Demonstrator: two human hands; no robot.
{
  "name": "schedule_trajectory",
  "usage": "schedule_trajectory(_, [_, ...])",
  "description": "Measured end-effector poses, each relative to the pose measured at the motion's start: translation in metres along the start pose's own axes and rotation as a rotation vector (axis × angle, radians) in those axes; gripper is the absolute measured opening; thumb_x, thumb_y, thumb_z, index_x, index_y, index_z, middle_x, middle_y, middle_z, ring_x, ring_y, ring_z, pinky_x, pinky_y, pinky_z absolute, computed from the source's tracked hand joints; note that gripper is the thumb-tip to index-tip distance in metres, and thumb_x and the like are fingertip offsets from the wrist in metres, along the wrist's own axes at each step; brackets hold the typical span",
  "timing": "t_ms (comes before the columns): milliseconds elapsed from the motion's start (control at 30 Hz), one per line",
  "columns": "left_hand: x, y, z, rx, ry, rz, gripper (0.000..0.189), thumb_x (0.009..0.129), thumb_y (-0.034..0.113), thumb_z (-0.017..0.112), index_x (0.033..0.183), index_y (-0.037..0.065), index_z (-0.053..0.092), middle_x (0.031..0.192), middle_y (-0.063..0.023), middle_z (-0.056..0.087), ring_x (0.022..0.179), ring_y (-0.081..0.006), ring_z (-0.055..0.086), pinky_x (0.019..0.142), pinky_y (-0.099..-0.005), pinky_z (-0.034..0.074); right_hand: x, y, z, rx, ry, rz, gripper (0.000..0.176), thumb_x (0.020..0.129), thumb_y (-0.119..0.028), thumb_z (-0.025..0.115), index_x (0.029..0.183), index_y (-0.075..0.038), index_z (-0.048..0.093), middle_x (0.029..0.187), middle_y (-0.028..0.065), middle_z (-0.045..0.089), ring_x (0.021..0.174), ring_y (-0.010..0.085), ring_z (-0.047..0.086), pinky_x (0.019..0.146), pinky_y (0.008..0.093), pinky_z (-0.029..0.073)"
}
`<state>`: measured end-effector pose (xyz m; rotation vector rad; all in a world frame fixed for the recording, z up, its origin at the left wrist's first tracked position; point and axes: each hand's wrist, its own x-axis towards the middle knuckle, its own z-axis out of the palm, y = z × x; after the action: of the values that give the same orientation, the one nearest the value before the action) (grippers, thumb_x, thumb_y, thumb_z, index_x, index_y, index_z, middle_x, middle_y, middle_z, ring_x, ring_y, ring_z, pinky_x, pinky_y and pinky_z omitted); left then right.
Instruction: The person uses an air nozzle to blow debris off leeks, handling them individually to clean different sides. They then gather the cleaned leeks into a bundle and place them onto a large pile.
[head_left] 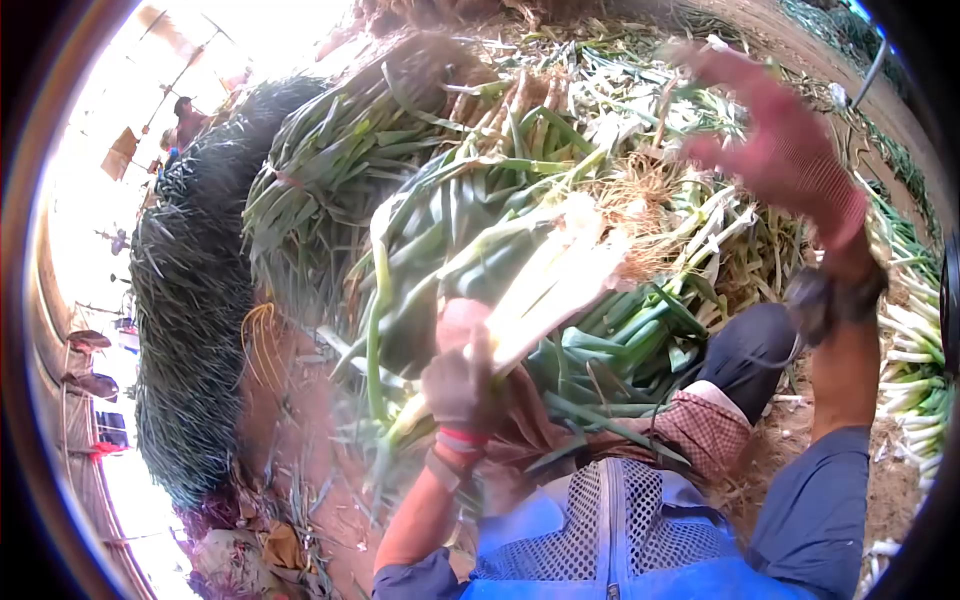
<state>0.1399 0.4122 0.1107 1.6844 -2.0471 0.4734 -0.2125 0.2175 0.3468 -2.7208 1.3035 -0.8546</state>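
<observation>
My left hand [462, 390], in a grey glove with a red cuff, is closed around a bunch of green onions [560, 285]. Their white stalks point up and to the right, ending in pale roots, while green leaves hang below the fist. Raised at the upper right is my right hand [785, 145] in a red knit glove. Its fingers are apart and somewhat blurred by motion, and no held thing shows between them. Beneath it lies a heap of loose onion leaves and roots [640, 205].
Bundled green onions [350, 160] are piled ahead, beside a tall dark-green stack [190, 300] on the left. Trimmed white-stemmed onions [915, 350] lie along the right edge. My bent knee [750, 350] is close to the heap. Another person [187, 120] is at the far left.
</observation>
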Motion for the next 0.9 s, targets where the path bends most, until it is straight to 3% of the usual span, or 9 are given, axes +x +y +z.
schedule_trajectory(100, [0.004,0.005,-0.004,-0.017,-0.028,0.009,0.082,0.074,0.031,0.076,0.150,0.009,0.054,0.106,-0.0149,0.064,0.085,-0.0356,0.062,0.073,-0.0493,0.046,-0.014,-0.080,0.042,0.070,-0.514,-0.127,0.073,0.086,-0.040,0.082,0.146,-0.007,0.058,0.143,0.0189,0.061,0.136,0.0363,0.055,0.121,0.0505,0.037])
schedule_trajectory(233, [0.001,0.007,-0.002,0.020,-0.033,0.003,0.080,0.077,0.035,0.076,0.150,0.010,0.054,0.113,-0.0145,0.065,0.091,-0.0351,0.063,0.077,-0.0486,0.048,-0.020,-0.104,0.092,-0.010,-0.495,-0.123,0.074,0.081,-0.044,0.086,0.140,-0.006,0.061,0.131,0.0199,0.065,0.131,0.0358,0.059,0.116,0.0534,0.040])
schedule_trajectory(300, [-0.002,0.005,0.007,0.018,0.067,0.059,0.078,0.081,0.039,0.076,0.150,0.010,0.054,0.118,-0.0158,0.065,0.095,-0.0355,0.064,0.079,-0.0484,0.049,-0.018,-0.119,0.102,-0.074,-0.689,-0.220,0.085,0.081,-0.047,0.085,0.150,-0.010,0.054,0.145,0.0205,0.058,0.140,0.0378,0.051,0.122,0.0556,0.033])
schedule_trajectory(367, [-0.002,0.004,0.008,-0.017,0.061,0.059,0.076,0.083,0.040,0.075,0.149,0.010,0.055,0.122,-0.0163,0.065,0.099,-0.0343,0.065,0.081,-0.0477,0.049,-0.035,-0.120,0.136,-0.130,-0.611,-0.319,0.084,0.080,-0.044,0.086,0.150,-0.012,0.053,0.143,0.0199,0.058,0.142,0.0358,0.049,0.122,0.0556,0.031])
schedule_trajectory(433, [0.000,0.004,0.005,-0.029,0.064,0.073,0.073,0.083,0.034,0.073,0.149,0.012,0.055,0.124,-0.0166,0.064,0.103,-0.0340,0.066,0.087,-0.0489,0.050,-0.039,-0.112,0.168,-0.246,-0.488,-0.369,0.059,0.087,-0.027,0.073,0.142,-0.011,0.059,0.130,0.0174,0.065,0.131,0.0338,0.059,0.116,0.0549,0.037])
schedule_trajectory(467, [0.004,0.002,0.005,-0.047,0.064,0.091,0.071,0.083,0.031,0.071,0.149,0.013,0.056,0.125,-0.0164,0.063,0.105,-0.0343,0.065,0.090,-0.0500,0.050,-0.023,-0.117,0.165,-0.221,-0.727,-0.260,0.049,0.085,-0.019,0.069,0.133,-0.011,0.064,0.127,0.0163,0.068,0.128,0.0326,0.061,0.115,0.0532,0.038])
schedule_trajectory(567, [0.011,0.000,-0.007,-0.129,-0.013,0.118,0.059,0.091,0.024,0.060,0.150,0.021,0.055,0.124,-0.0175,0.063,0.110,-0.0343,0.063,0.097,-0.0501,0.049,-0.006,-0.113,0.165,-0.157,-0.935,-0.192,0.035,0.074,-0.023,0.074,0.106,-0.008,0.072,0.104,0.0188,0.073,0.104,0.0360,0.072,0.096,0.0456,0.055])
schedule_trajectory(700, [0.008,-0.013,-0.004,-0.152,-0.061,0.115,0.073,0.079,0.035,0.076,0.149,0.023,0.059,0.124,-0.0118,0.065,0.115,-0.0319,0.064,0.106,-0.0523,0.046,-0.025,-0.102,0.181,-0.083,-0.750,-0.242,0.049,0.066,-0.033,0.081,0.107,-0.009,0.070,0.103,0.0170,0.069,0.105,0.0385,0.069,0.092,0.0478,0.056])
schedule_trajectory(900, [0.003,-0.015,-0.019,-0.234,-0.129,0.001,0.084,0.070,0.045,0.085,0.146,0.024,0.059,0.133,-0.0087,0.063,0.123,-0.0318,0.061,0.118,-0.0545,0.036,-0.004,-0.123,0.167,-0.146,-1.066,-0.169,0.051,0.060,-0.034,0.085,0.100,-0.005,0.071,0.087,0.0210,0.074,0.090,0.0404,0.074,0.085,0.0473,0.058])
